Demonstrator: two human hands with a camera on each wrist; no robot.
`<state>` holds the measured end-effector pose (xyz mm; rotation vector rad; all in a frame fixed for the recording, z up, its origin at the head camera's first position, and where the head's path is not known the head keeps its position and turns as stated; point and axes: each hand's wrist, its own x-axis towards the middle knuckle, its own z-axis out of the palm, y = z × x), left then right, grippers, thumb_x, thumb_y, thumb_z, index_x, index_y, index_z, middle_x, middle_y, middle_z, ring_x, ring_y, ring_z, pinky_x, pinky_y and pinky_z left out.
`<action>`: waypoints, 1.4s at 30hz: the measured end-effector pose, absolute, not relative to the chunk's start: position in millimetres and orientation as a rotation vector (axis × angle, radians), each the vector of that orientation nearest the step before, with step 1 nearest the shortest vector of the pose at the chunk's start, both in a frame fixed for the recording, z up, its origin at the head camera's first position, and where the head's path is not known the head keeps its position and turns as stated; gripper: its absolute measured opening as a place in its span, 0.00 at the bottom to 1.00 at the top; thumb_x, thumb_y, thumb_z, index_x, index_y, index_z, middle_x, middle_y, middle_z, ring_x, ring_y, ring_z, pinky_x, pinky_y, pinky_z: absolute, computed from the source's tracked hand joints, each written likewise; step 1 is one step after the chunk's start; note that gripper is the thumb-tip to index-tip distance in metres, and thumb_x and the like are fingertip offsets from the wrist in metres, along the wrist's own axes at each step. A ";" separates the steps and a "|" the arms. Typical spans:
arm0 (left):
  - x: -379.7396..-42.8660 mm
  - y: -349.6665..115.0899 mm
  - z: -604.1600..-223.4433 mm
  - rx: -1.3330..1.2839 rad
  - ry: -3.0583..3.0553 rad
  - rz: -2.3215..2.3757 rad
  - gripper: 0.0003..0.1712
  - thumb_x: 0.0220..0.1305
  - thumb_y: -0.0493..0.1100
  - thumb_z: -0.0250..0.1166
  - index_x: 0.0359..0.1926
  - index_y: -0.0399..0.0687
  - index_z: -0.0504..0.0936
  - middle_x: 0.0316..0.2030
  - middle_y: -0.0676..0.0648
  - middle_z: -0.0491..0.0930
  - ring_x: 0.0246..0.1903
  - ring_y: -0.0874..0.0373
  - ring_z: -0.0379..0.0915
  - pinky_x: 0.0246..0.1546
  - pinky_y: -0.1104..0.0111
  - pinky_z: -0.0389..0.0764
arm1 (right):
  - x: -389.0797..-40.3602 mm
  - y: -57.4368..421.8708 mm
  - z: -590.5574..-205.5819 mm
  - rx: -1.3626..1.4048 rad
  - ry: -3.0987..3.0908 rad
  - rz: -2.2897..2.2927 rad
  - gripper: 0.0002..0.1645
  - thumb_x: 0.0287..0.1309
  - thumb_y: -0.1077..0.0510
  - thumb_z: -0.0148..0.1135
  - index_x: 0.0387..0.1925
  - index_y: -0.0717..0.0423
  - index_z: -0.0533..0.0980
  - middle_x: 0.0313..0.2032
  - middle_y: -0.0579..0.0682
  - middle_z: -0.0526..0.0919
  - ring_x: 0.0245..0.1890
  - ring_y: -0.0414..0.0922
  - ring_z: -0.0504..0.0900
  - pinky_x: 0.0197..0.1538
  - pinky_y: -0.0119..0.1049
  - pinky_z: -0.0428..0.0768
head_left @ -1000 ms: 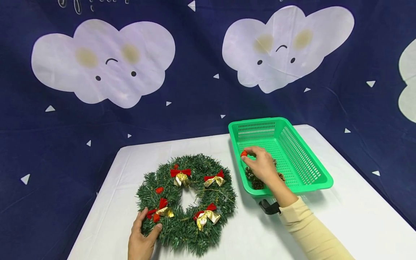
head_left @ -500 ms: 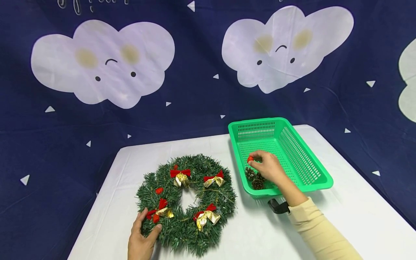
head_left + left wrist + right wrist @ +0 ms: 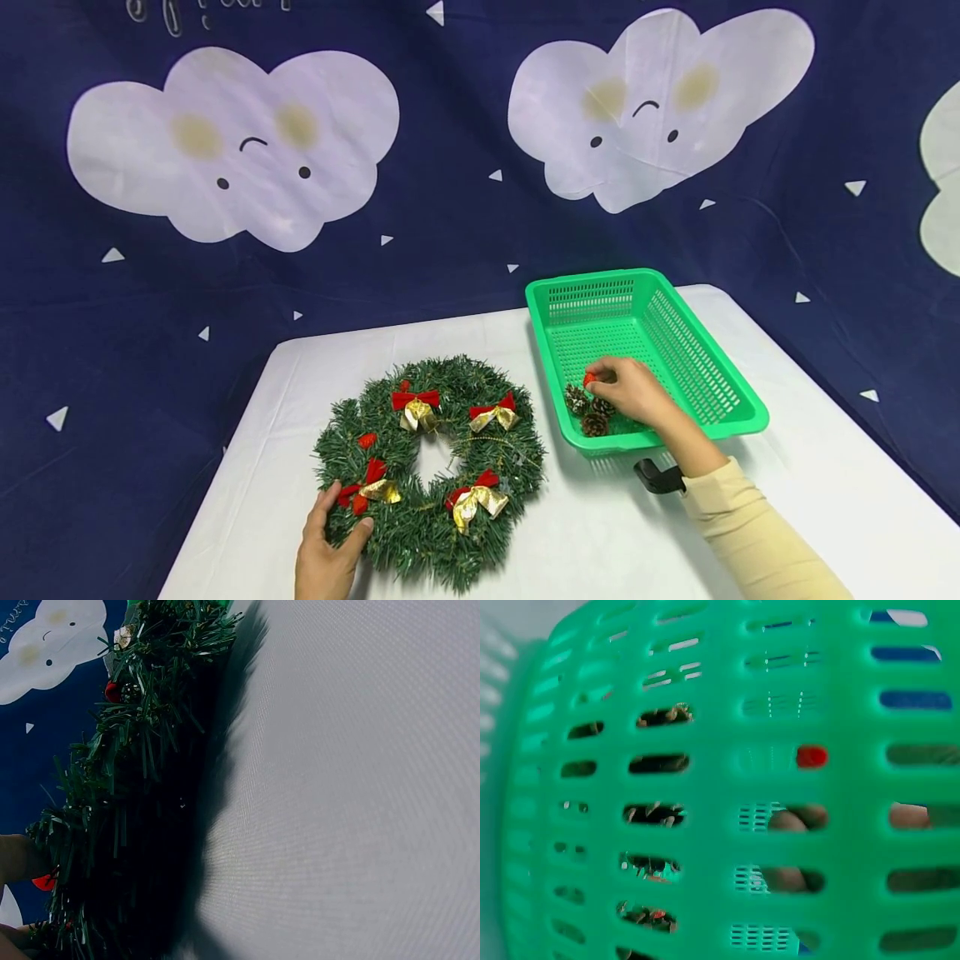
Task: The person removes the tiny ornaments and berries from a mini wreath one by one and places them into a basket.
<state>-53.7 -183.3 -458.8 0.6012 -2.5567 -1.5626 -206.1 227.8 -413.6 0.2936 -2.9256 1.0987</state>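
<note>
At the left front edge of a green Christmas wreath (image 3: 495, 467), my left hand (image 3: 326, 554) holds the foliage between thumb and fingers. The wreath bears several red-and-gold bows (image 3: 480, 500) and a few small red ornaments (image 3: 367, 440). My right hand (image 3: 633, 390) pinches another small red ornament (image 3: 590, 380) inside the green plastic basket (image 3: 723, 367), just above several pine cones (image 3: 596, 424). Through the slots of the basket wall (image 3: 712, 847), the right wrist view shows that red ornament and parts of the fingers. In the left wrist view, dark wreath foliage (image 3: 112, 810) hides most of the left hand.
A white cloth covers the table (image 3: 570, 533). Behind it hangs a dark blue backdrop (image 3: 450, 275) with white clouds. The basket stands at the right rear of the wreath. A black strap device (image 3: 660, 477) sits at the right wrist, close to the basket's front rim.
My right hand has moved right and nearer within the basket, lowering the red ornament toward the pine cones, which show more fully. The left hand and wreath stay in place.
</note>
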 end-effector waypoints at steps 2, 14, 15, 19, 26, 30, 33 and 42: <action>-53.6 -183.2 -458.8 0.606 -2.557 -1.563 0.46 0.58 0.42 0.66 0.72 0.43 0.53 0.72 0.31 0.44 0.72 0.34 0.37 0.67 0.37 0.48 | -206.3 228.8 -413.5 0.293 -2.939 1.100 0.19 0.56 0.56 0.62 0.48 0.63 0.79 0.38 0.57 0.86 0.37 0.49 0.84 0.37 0.39 0.81; -53.5 -182.9 -459.7 0.614 -2.562 -1.549 0.45 0.58 0.42 0.66 0.72 0.43 0.54 0.72 0.30 0.44 0.72 0.33 0.37 0.66 0.36 0.49 | -207.8 232.8 -414.9 0.314 -3.002 1.065 0.17 0.57 0.57 0.62 0.45 0.63 0.80 0.37 0.57 0.86 0.38 0.50 0.84 0.39 0.42 0.82; -53.4 -183.0 -459.7 0.612 -2.559 -1.551 0.45 0.58 0.42 0.66 0.72 0.43 0.54 0.72 0.30 0.44 0.72 0.33 0.38 0.66 0.36 0.49 | -207.7 233.0 -414.8 0.316 -3.002 1.064 0.17 0.56 0.57 0.62 0.45 0.63 0.80 0.37 0.56 0.86 0.38 0.49 0.84 0.39 0.42 0.82; -53.3 -183.0 -460.1 0.611 -2.555 -1.560 0.45 0.58 0.42 0.66 0.72 0.43 0.53 0.72 0.30 0.43 0.72 0.33 0.37 0.66 0.36 0.49 | -207.0 234.2 -414.5 0.331 -3.012 1.047 0.17 0.56 0.57 0.62 0.45 0.63 0.80 0.37 0.56 0.87 0.38 0.49 0.84 0.39 0.41 0.81; -53.2 -182.7 -459.8 0.624 -2.566 -1.560 0.45 0.58 0.42 0.66 0.72 0.44 0.53 0.72 0.30 0.43 0.72 0.33 0.37 0.66 0.36 0.50 | -205.6 234.4 -415.6 0.312 -3.026 1.015 0.21 0.58 0.54 0.60 0.50 0.62 0.79 0.43 0.58 0.85 0.43 0.53 0.83 0.43 0.46 0.82; -53.1 -182.7 -459.0 0.625 -2.567 -1.555 0.45 0.58 0.42 0.66 0.72 0.43 0.53 0.72 0.30 0.43 0.72 0.33 0.37 0.66 0.36 0.49 | -203.7 233.1 -414.6 0.285 -3.021 1.019 0.22 0.60 0.52 0.59 0.51 0.61 0.78 0.45 0.58 0.85 0.45 0.55 0.83 0.45 0.49 0.81; -52.9 -182.9 -458.5 0.618 -2.565 -1.551 0.45 0.58 0.42 0.66 0.72 0.43 0.54 0.72 0.30 0.43 0.72 0.33 0.38 0.66 0.36 0.49 | -203.2 231.9 -413.4 0.277 -3.003 1.027 0.22 0.60 0.52 0.59 0.51 0.61 0.78 0.45 0.58 0.85 0.45 0.55 0.83 0.45 0.49 0.81; -53.2 -183.4 -457.9 0.611 -2.571 -1.553 0.45 0.58 0.43 0.66 0.72 0.44 0.54 0.72 0.31 0.44 0.72 0.34 0.38 0.66 0.36 0.50 | -202.4 222.7 -407.1 0.274 -2.959 1.036 0.21 0.59 0.48 0.60 0.50 0.54 0.79 0.46 0.55 0.85 0.46 0.53 0.83 0.47 0.49 0.81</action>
